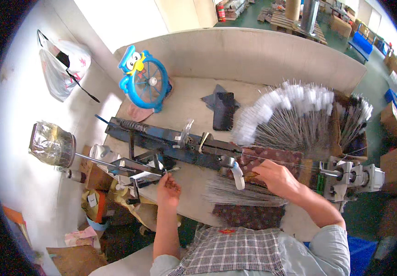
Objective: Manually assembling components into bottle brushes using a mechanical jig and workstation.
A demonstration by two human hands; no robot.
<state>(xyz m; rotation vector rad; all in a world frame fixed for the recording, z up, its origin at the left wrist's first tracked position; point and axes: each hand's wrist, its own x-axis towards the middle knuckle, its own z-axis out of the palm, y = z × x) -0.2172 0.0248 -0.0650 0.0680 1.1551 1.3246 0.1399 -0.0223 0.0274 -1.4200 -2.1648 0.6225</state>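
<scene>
My left hand (169, 189) is closed, fingertips pinched at the edge of a black metal bracket (136, 166). What it pinches, if anything, is too small to make out. My right hand (277, 177) is also closed, beside a lever with a white grip (238, 176). A small brownish-yellow thing shows at its fingertips, its kind unclear. Behind both hands a long dark metal rail machine (171, 142) runs across the bench. A loose bundle of thin metal wires (242, 191) lies below my right hand. To the right stands a metal spindle head (345, 175).
Many wire brushes with white bristles (295, 106) are heaped at the back right, beside a box of darker ones (354, 117). A black phone (223, 111) and a blue cartoon fan (148, 83) sit at the back. A low panel (253, 53) edges the bench (191, 99).
</scene>
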